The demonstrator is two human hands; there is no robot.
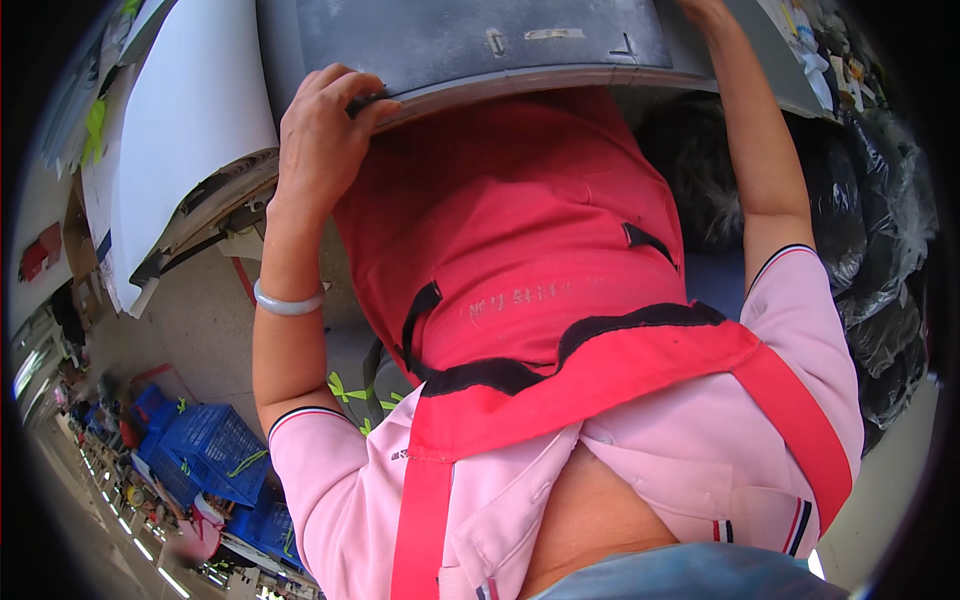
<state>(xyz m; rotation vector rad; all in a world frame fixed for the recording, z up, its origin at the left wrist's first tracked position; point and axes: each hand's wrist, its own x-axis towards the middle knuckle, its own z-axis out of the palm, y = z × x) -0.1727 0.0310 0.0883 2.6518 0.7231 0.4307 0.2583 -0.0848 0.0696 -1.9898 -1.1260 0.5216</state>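
While left hand (322,125) pinched slate-grey flat board (450,45), seemingly steadying it, cropped right hand (705,9) was untellable; next move likely needed both.

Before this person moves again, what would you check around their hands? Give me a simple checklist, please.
1. Left hand in view: ok, at the near edge of the dark grey panel.
2. Right hand fully in view: not ok, the picture's top edge cuts it off.
3. Small dark item at the left hand's fingers identified: cannot tell, mostly hidden.
4. Curved white sheet apart from the left wrist: cannot tell, its edge looks very close.
5. Red apron worn over the pink shirt: ok.
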